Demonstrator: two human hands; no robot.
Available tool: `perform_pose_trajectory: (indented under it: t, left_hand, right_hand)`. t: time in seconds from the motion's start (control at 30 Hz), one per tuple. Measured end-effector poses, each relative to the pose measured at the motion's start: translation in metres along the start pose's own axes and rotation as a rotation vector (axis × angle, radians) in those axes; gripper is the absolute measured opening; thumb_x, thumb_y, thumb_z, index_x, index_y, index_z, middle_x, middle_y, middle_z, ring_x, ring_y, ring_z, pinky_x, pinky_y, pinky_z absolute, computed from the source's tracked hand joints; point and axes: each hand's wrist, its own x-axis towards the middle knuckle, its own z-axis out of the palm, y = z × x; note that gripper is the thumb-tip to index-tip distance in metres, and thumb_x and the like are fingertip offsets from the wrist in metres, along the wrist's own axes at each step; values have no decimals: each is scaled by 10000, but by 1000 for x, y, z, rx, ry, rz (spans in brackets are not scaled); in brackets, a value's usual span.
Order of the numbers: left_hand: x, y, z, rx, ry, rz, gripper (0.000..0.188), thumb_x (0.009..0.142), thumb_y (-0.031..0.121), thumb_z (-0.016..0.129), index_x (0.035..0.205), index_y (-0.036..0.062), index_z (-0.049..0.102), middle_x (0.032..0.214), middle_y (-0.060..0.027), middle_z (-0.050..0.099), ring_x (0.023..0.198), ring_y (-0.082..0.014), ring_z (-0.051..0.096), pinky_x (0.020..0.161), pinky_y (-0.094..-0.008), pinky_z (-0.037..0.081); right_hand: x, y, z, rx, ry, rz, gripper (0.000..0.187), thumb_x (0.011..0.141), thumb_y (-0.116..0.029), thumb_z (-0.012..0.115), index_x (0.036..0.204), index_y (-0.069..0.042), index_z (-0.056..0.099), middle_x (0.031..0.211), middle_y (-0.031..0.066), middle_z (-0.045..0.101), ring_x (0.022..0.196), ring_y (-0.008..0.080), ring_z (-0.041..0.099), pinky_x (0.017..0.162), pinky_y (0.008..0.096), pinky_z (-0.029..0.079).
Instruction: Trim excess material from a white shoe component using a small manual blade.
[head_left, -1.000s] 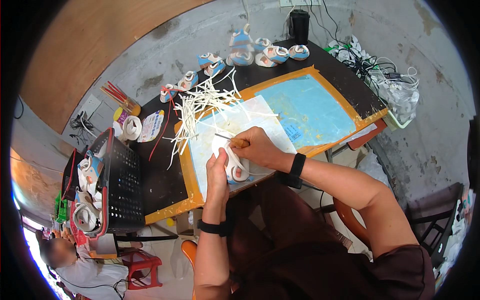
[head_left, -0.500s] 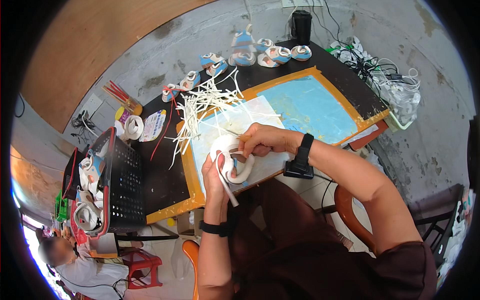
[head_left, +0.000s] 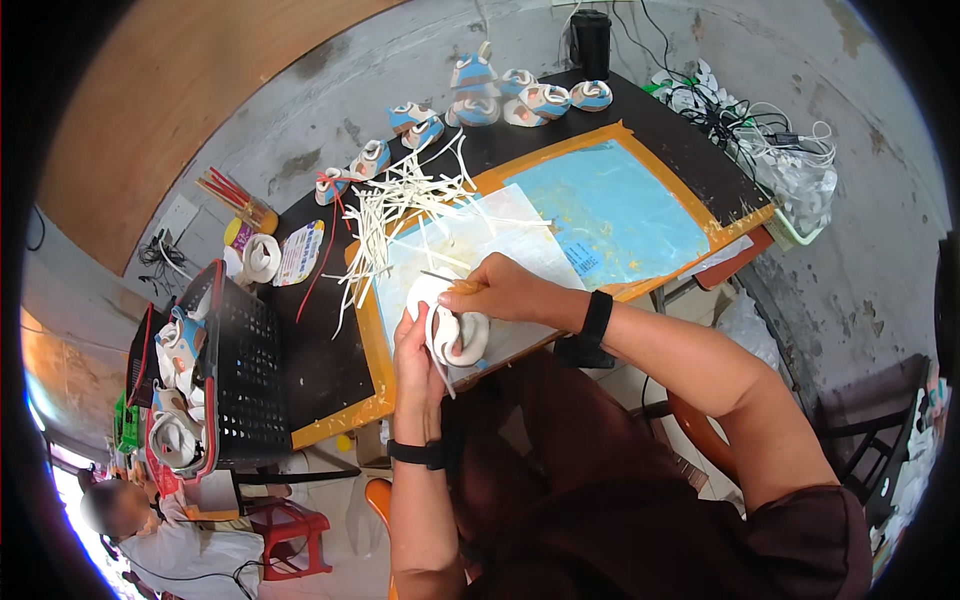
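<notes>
My left hand (head_left: 411,355) is closed around a white padded shoe upper (head_left: 468,345), its rounded collar turned toward me. A narrow white strip (head_left: 434,345) runs along the upper next to my left thumb and hangs below it. My right hand (head_left: 502,290) is closed on a small tool (head_left: 462,287) with a light brown handle and a thin dark metal shaft pointing left. It looks like an awl, though its tip is too small to make out. The right fingers rest at the upper's far side, and they hide part of it.
A pile of white strips (head_left: 400,205) lies beyond my hands. Several blue-and-white shoe uppers (head_left: 545,101) line the table's back edge. On the left stand a black basket (head_left: 250,375) of uppers and a jar of red sticks (head_left: 262,215). Another person (head_left: 180,545) sits at lower left.
My right hand has moved left and closer over the upper, and the tool's metal shaft now shows. The white strip hangs less far below my left hand. The view has shifted slightly.
</notes>
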Motion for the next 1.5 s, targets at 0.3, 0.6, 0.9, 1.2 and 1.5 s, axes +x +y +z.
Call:
perform_pose_trajectory:
  t: [0.3, 0.6, 0.9, 1.2, 1.5]
  left_hand:
    - [-3, 0, -6, 9, -83, 8, 294, 989, 222, 462, 1188, 11, 511, 840, -61, 615, 598, -120, 557, 475, -259, 456]
    - [-4, -3, -9, -12, -75, 20, 248, 957, 185, 499, 1138, 16, 508, 793, -76, 580, 560, -157, 511, 468, -262, 409]
    - [-6, -2, 0, 49, 12, 29, 224, 971, 208, 517, 1086, 18, 543, 776, -29, 581, 580, -110, 518, 479, -262, 427]
    - [-16, 6, 5, 441, 149, 110, 118, 933, 99, 585, 878, 2, 624, 710, 6, 565, 618, -42, 459, 561, -191, 341]
    - [-28, 10, 4, 473, 88, 153, 98, 904, 37, 608, 969, -22, 652, 815, -27, 653, 682, -60, 560, 608, -192, 415]
  right_hand:
    - [-9, -3, 0, 370, -72, 165, 212, 791, -211, 741, 796, -10, 673, 549, -47, 476, 442, 19, 340, 405, 208, 213]
    - [-10, 6, -3, 733, -112, 239, 115, 792, -110, 610, 727, -19, 637, 480, -51, 387, 393, 42, 287, 391, 225, 182]
    - [-10, 19, -10, 1147, -176, 267, 219, 819, -123, 569, 611, -70, 525, 449, -40, 340, 361, 71, 249, 385, 244, 191]
    - [-26, -12, -22, 278, 149, -125, 113, 777, -126, 698, 780, -13, 689, 673, -32, 583, 605, 26, 480, 533, 203, 367]
    - [-26, 8, -5, 289, 101, -85, 196, 792, -195, 745, 819, -6, 701, 660, -42, 572, 590, 15, 437, 525, 218, 356]
